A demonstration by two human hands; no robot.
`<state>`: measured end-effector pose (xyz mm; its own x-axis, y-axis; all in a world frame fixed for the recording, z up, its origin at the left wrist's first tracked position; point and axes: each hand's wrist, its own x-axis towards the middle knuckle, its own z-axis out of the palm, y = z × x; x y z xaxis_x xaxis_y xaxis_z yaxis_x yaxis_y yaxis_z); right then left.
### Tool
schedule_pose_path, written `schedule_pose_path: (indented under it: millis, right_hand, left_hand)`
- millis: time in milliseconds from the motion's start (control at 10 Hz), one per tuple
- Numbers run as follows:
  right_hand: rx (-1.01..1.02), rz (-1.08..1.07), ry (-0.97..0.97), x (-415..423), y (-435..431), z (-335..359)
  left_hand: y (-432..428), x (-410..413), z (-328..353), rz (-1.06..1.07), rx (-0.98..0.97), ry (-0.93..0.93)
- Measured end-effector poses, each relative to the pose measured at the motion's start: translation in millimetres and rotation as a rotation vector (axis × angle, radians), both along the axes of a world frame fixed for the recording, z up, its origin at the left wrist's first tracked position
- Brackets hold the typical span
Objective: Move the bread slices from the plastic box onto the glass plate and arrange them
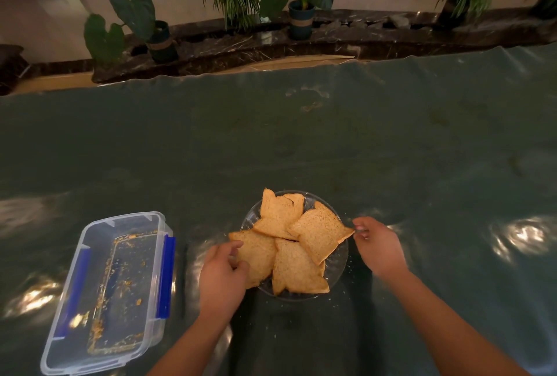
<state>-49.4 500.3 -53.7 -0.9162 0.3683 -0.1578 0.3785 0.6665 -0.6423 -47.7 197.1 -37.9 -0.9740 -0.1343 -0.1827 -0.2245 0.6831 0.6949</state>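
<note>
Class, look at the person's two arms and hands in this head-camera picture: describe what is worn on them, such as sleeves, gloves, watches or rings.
Both forearms are bare as far as the picture shows; no sleeve edge is in view. The left hand and the right hand wear no gloves. No watch, bracelet or wristband shows on either wrist. No ring is visible, though the fingers are slightly blurred, so a thin one cannot be ruled out.

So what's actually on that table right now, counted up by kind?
Bread slices on the glass plate: 4 showing
Glass plate: 1
Plastic box, only crumbs inside: 1
Hands, left hand and right hand, each at a slice's edge: 2
Total: 8
</note>
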Motion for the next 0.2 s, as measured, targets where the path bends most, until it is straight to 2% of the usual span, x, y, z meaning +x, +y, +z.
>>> schedule_pose_path:
  millis: [200]
  right_hand:
    - [0.002,0.037,0.047,-7,-6,15]
  left_hand:
    - [-3,-23,28,-0.194,-0.134,0.121]
